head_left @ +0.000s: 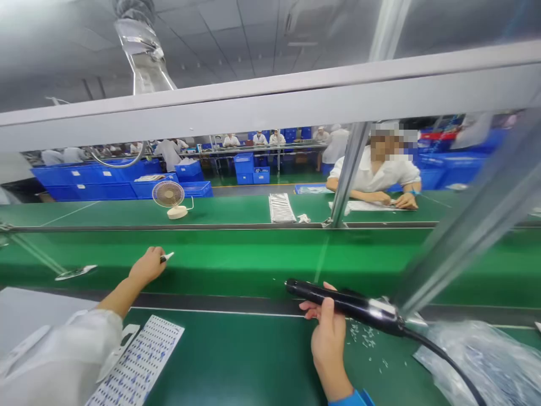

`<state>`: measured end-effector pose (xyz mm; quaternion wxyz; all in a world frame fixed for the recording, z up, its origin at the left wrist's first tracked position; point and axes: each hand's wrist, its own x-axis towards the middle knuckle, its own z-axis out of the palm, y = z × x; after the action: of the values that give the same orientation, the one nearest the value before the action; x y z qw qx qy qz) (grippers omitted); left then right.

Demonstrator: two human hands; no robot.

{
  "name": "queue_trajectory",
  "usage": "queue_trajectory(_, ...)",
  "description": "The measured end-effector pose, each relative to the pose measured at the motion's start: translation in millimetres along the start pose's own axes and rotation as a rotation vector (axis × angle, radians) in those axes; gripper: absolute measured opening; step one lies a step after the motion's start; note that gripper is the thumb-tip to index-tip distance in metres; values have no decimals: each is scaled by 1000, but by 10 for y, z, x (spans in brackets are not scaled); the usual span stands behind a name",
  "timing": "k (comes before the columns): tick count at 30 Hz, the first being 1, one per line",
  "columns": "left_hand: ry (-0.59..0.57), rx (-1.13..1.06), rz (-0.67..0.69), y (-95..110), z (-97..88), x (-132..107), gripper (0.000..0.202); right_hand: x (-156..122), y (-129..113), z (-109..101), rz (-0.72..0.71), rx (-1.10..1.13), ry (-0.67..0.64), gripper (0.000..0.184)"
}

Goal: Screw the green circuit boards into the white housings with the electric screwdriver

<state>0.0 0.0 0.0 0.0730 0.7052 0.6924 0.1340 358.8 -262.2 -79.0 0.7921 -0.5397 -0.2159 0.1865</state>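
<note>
Holding corded tool (pixel 342 303) | right hand (pixel 328 345) | white piece (pixel 168 256) | left hand (pixel 147 266)

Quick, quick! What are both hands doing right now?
Left hand: closed, pinching a small white-and-black piece.
Right hand: closed, holding a black corded tool.

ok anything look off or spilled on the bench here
Yes: small white bits lie scattered on the green bench mat, beside the right hand and the black corded tool it holds. They look like loose, spilled pieces, but they are too small to identify.
</note>
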Motion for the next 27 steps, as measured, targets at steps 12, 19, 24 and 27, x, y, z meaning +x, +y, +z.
queue_trajectory(12,-196,-806,307,1848,1325,-2297,16,309,-606,-71,-440,-118,120,26)
queue_trajectory(19,-88,-559,465,1938,1311,-2429,14,329,-957,43,-468,46,-40,38)
queue_trajectory(24,-150,-527,618,1936,1278,-2437,20,213,-883,149,-264,-116,-190,34)
queue_trajectory(27,-237,-544,694,1937,1278,-2428,19,180,-825,176,-189,-230,-277,33)
